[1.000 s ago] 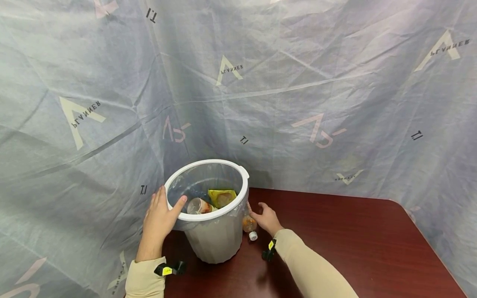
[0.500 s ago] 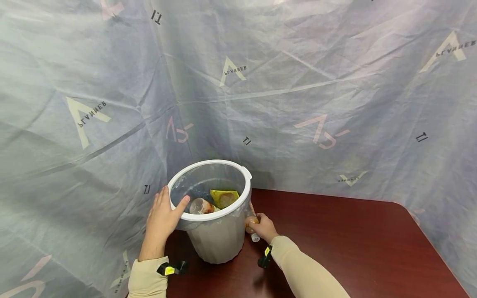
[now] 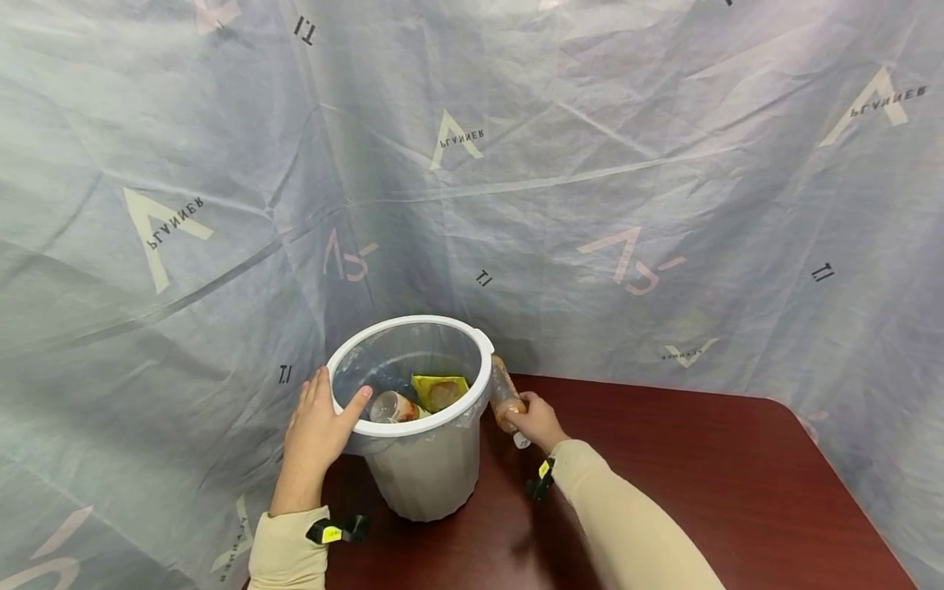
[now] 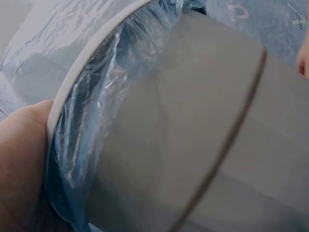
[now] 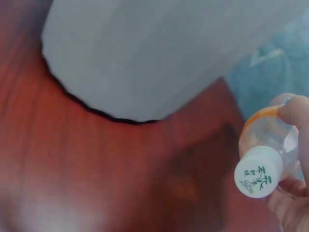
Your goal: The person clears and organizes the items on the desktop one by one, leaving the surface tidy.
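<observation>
Bottle [image 3: 506,394] | gripped by right hand [image 3: 538,421] beside bin [image 3: 420,467] | left hand [image 3: 319,429] clasps rim

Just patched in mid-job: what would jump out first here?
The white bin with a clear liner stands at the table's back left, holding a yellow packet and a cup. The left hand grips its rim; the right hand holds a bottle tilted beside it.

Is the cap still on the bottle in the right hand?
Yes, the right wrist view shows a white cap closing the bottle that the right hand grips.
</observation>
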`<state>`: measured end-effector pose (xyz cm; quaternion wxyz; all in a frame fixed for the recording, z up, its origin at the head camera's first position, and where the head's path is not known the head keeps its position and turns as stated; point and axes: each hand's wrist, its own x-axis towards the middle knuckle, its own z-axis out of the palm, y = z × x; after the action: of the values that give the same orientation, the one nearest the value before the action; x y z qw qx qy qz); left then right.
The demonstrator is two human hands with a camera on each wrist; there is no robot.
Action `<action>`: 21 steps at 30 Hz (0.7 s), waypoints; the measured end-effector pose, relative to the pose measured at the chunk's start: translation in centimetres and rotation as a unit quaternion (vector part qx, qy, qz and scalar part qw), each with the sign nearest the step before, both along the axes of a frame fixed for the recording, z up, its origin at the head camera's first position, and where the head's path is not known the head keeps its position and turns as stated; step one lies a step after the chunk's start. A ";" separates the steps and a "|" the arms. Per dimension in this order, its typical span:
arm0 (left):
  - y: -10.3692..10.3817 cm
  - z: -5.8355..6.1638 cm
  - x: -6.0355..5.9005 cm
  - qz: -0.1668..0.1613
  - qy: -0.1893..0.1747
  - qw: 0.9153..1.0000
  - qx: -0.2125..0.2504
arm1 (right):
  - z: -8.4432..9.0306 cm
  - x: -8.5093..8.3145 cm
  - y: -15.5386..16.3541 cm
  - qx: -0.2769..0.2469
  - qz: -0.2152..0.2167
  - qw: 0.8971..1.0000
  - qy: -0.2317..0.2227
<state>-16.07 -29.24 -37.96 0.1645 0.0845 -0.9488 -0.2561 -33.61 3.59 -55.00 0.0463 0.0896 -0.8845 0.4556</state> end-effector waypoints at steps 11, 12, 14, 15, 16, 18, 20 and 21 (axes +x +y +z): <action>0.1 0.1 0.0 0.003 -0.005 1.000 0.001 | 8.0 -1.8 3.0 0.034 0.034 0.998 0.040; 0.1 0.1 0.0 0.002 -0.005 1.000 0.002 | 8.7 -1.9 3.2 0.036 0.035 0.998 0.040; 0.3 0.1 -0.1 0.000 -0.007 1.000 0.003 | 9.9 -2.0 3.6 0.042 0.039 0.997 0.045; 0.3 0.0 -0.2 -0.001 -0.008 1.000 0.005 | 10.5 -2.1 3.8 0.042 0.042 0.997 0.047; 0.3 0.0 -0.2 -0.003 -0.009 1.000 0.006 | 11.2 -2.1 4.0 0.042 0.045 0.997 0.049; 0.4 0.0 -0.4 -0.006 -0.009 1.000 0.008 | 12.3 -2.2 4.3 0.040 0.052 0.997 0.048; 0.4 0.0 -0.5 -0.008 -0.012 1.000 0.009 | 13.5 -2.3 4.6 0.036 0.062 0.996 0.051; 0.4 0.1 -0.6 -0.010 -0.013 1.000 0.010 | 14.2 -2.2 4.8 0.034 0.067 0.996 0.051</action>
<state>-16.64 -28.79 -37.90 0.1485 0.0804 -0.9489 -0.2665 -35.83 8.37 -40.80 0.0579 0.1732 -0.8880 0.4220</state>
